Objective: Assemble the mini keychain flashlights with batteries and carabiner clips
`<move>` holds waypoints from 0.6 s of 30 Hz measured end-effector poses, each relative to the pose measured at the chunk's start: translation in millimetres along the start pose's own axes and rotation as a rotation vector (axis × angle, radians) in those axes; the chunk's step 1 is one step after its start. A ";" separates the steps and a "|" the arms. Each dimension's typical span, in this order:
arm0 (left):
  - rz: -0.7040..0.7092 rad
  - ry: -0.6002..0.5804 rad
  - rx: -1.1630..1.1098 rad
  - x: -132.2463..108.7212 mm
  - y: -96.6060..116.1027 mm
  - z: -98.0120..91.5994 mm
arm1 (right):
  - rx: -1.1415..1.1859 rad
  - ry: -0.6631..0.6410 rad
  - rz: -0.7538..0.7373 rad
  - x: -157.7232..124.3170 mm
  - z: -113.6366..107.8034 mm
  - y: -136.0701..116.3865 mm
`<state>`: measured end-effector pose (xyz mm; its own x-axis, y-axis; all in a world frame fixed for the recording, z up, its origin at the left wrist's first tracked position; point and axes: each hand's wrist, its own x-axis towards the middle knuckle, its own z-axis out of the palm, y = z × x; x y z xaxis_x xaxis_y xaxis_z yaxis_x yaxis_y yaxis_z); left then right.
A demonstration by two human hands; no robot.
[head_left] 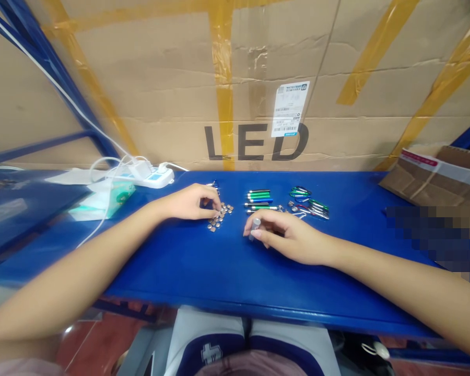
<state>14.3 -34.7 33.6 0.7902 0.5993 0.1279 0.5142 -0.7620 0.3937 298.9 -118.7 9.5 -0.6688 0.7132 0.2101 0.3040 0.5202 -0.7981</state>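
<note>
My right hand pinches a small silver cylinder between thumb and fingers, tilted almost upright above the blue table. My left hand has thumb and fingertips brought together at the edge of a loose pile of small round metal discs, which look like button cells. Whatever lies between those fingertips is too small to make out. Just beyond my right hand, several slim tubes in green, blue and black lie side by side. Right of them is a group of coloured carabiner clips, with more slim metal parts alongside.
A large cardboard box marked LED stands behind the blue table. At left are a white power strip with cables and a tissue pack. An opened cardboard carton sits at right. Small metal parts lie behind my left hand.
</note>
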 end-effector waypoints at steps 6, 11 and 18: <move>-0.058 0.024 -0.045 0.7 -1.3 -0.5 | -0.025 -0.049 -0.007 0.6 -2.4 -0.2; -0.135 0.161 -0.344 5.9 12.8 7.0 | 0.007 0.004 0.014 2.3 1.4 6.5; -0.192 0.189 -0.948 13.3 55.7 29.9 | 0.076 0.038 0.027 5.9 4.8 12.0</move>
<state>63.4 -76.6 30.0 0.6128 0.7843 0.0963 0.0825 -0.1847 0.9793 295.3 -110.6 -1.5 -0.6344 0.7445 0.2081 0.2680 0.4643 -0.8442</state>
